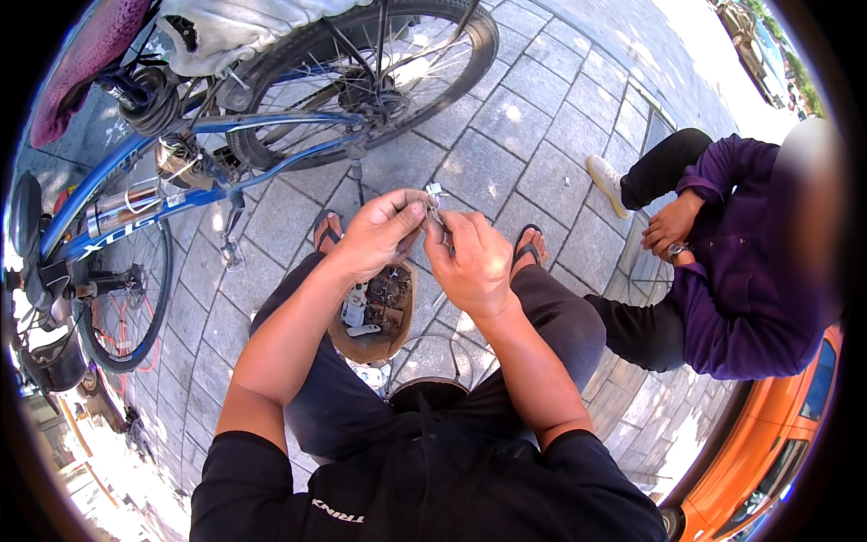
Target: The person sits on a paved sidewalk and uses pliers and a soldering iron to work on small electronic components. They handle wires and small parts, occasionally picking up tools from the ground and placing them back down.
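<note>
Both hands up front, pinching one small metal part.

Left hand and right hand meet fingertip to fingertip, each grip clamped on the part, which pokes up between them, above a bowl of bits, the bike to the left.

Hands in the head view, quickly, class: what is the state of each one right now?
Left hand: closed, fingers pinching a small metal part.
Right hand: closed, fingertips on the same part.
</note>
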`<state>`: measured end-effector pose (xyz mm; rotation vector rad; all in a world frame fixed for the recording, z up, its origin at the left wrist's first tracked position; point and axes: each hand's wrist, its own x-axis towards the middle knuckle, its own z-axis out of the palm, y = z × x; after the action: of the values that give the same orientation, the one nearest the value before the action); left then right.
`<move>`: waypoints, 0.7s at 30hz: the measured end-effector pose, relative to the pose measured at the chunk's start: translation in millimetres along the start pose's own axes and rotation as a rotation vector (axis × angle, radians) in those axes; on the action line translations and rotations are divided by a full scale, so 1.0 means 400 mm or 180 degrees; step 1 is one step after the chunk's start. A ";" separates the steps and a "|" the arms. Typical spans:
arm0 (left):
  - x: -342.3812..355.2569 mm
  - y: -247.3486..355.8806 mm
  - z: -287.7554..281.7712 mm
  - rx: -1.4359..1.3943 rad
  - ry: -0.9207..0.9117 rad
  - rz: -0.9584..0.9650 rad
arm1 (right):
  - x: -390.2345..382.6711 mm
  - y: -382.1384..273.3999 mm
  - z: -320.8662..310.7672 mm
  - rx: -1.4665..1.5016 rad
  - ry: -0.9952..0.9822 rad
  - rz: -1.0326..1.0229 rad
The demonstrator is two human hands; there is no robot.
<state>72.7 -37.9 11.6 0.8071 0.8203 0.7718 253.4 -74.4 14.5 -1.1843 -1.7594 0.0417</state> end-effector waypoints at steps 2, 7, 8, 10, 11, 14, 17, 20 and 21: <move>-0.004 0.011 0.004 -0.0106 -0.0043 -0.0104 | -0.002 0.012 0.000 -0.0087 0.0010 -0.0074; -0.011 0.019 -0.001 -0.0167 -0.0128 -0.0153 | -0.002 0.019 0.003 -0.0082 0.0013 -0.0114; -0.011 0.018 -0.001 -0.0143 -0.0103 -0.0164 | -0.001 0.019 0.002 -0.0067 0.0011 -0.0115; -0.010 0.018 -0.001 -0.0093 -0.0052 -0.0182 | 0.000 0.018 0.002 -0.0038 0.0004 -0.0108; -0.009 0.018 -0.002 -0.0104 -0.0051 -0.0192 | 0.000 0.017 0.001 -0.0023 0.0000 -0.0100; -0.008 0.019 -0.003 -0.0166 -0.0031 -0.0237 | 0.001 0.016 0.000 0.0001 -0.0010 -0.0074; -0.012 0.030 0.007 -0.0265 0.0013 -0.0272 | 0.001 0.016 -0.001 -0.0003 -0.0033 -0.0055; -0.011 0.031 0.011 -0.0315 0.0025 -0.0240 | 0.002 0.015 0.000 -0.0014 -0.0018 -0.0056; -0.011 0.030 0.011 -0.0323 0.0052 -0.0241 | 0.003 0.015 0.000 -0.0016 -0.0006 -0.0061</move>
<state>71.3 -37.4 25.1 0.6765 0.8152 0.7474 257.3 -70.4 12.4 -1.1712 -1.7733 0.0272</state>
